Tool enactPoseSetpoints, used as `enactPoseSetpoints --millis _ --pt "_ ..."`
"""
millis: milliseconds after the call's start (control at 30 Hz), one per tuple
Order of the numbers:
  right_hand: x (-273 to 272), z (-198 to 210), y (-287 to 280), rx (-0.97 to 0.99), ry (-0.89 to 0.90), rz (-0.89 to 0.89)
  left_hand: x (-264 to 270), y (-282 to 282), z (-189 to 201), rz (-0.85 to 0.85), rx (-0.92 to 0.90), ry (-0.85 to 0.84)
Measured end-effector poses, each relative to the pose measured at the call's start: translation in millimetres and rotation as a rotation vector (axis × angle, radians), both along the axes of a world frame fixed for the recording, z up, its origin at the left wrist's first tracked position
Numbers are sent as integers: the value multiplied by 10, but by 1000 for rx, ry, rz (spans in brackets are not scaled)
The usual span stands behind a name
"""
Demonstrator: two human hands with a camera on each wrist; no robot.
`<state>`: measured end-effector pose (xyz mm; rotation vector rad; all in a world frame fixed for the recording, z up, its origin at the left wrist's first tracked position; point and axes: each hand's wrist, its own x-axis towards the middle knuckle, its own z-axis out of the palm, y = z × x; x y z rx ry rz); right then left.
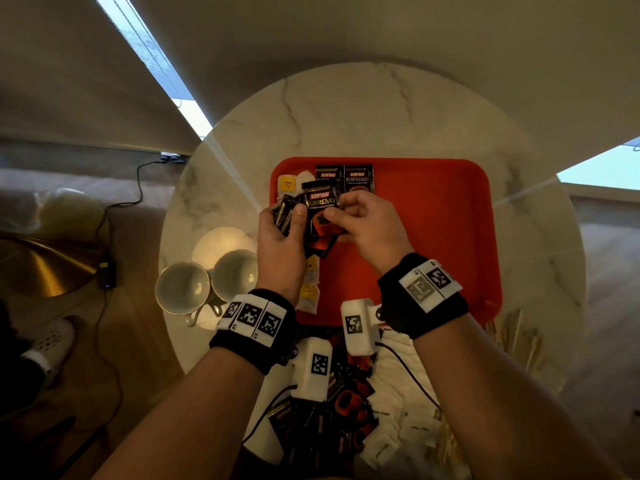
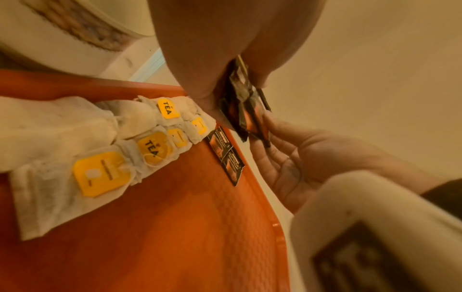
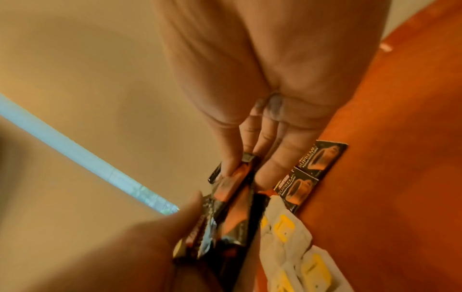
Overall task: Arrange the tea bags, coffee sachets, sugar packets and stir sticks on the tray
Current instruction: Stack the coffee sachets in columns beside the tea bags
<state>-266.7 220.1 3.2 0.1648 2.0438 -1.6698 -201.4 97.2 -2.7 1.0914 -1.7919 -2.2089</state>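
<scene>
My left hand [image 1: 289, 216] grips a fanned bunch of black coffee sachets [image 1: 285, 211] over the left part of the red tray [image 1: 433, 237]. My right hand [image 1: 337, 209] pinches the front sachet [image 1: 322, 206] of that bunch between thumb and fingers [image 3: 232, 158]. Two coffee sachets [image 1: 358, 178] lie side by side at the tray's far edge. Tea bags [image 2: 150, 146] with yellow tags lie in a row along the tray's left side. More coffee sachets [image 1: 332, 410], white sugar packets [image 1: 398, 393] and wooden stir sticks [image 1: 519, 337] lie on the table in front of the tray.
Two empty white cups [image 1: 181, 287] stand on the round marble table [image 1: 346, 116], left of the tray. The tray's right half is bare. A gold lamp shade [image 1: 45, 265] and a cable are on the floor side at left.
</scene>
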Motion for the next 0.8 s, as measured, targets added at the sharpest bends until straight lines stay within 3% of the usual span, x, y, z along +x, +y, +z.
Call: enactPoseSetpoints --millis 67,200,400,800 --pt "-45 -41 68 -22 -52 -78 13 -32 -22 1 -58 -21" --pt "-179 -174 226 192 19 -169 39 -92 -78 46 -127 -75" --pt "-340 -467 201 405 13 -34 69 -92 -76 40 -160 -71" --pt "-577 -616 -82 572 80 5 108 -116 -46 26 -157 -72"
